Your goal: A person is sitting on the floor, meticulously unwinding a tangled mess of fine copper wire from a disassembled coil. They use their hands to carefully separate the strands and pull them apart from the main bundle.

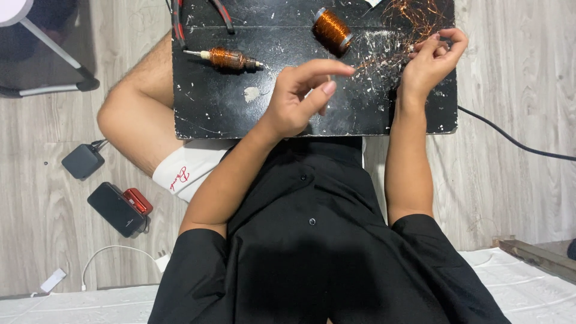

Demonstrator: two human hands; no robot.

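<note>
A black, paint-flecked board lies over my lap. On it rest a motor armature wound with copper, a copper wire spool and a loose tangle of copper wire at the far right. My left hand hovers over the board's middle, index finger and thumb pinching a thin strand of wire that runs right toward the tangle. My right hand is curled at the board's right edge, fingers closed on the same fine wire beside the tangle.
Red and black cables lie at the board's far left. On the wooden floor at left sit a black charger block, a black power bank with a red case, and a white cable. A black cord trails right.
</note>
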